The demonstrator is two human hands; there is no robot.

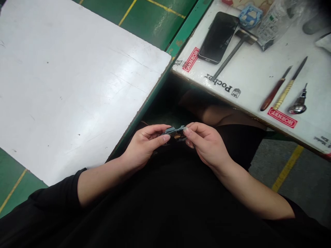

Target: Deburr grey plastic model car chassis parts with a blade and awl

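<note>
Pinching tight, your left hand (146, 144) and right hand (207, 144) clamp a small dark metal part (175, 131) between them, near the front edge of a white board (248, 69). That board has the word "Pocher" (222, 88) and red "HORNBY" labels (282, 117) on it, and the tools (283, 88) on it lie unheld.

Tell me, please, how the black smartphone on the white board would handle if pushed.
The black smartphone looks slippery, given its glossy glass face. Being flat, it would probably slide rather than roll or tip.
</note>
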